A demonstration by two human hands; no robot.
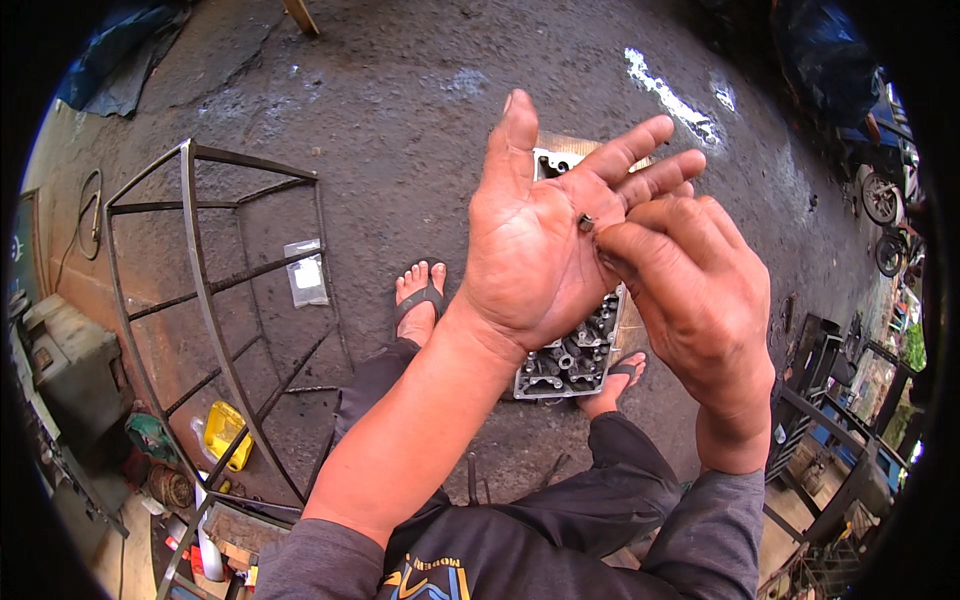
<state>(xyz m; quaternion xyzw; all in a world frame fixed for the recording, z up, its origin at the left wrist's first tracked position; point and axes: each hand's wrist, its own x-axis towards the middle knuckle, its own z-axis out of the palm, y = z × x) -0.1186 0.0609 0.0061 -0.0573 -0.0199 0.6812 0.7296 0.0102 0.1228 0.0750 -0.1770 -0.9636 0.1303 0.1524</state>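
My left hand point(530, 240) is held palm up, its fingers stretched out and the thumb apart. A small dark metal piece point(585, 222) rests on the palm near the base of the fingers. My right hand point(695, 280) comes in from the right, thumb and forefinger pinched together just beside that piece. Whatever the pinch may contain is hidden. Below both hands, an engine cylinder head point(566, 362) lies on the ground between my feet, partly covered from sight by my hands. Flat cardboard point(630, 335) shows along its edge.
A welded metal frame point(200, 240) stands at the left, with a clear plastic packet point(306, 273) by it. A yellow container point(228, 435) sits lower left. Metal racks point(815, 400) stand at the right; motorcycle wheels point(880, 195) appear farther off. Dark tarpaulin point(825, 65) hangs upper right.
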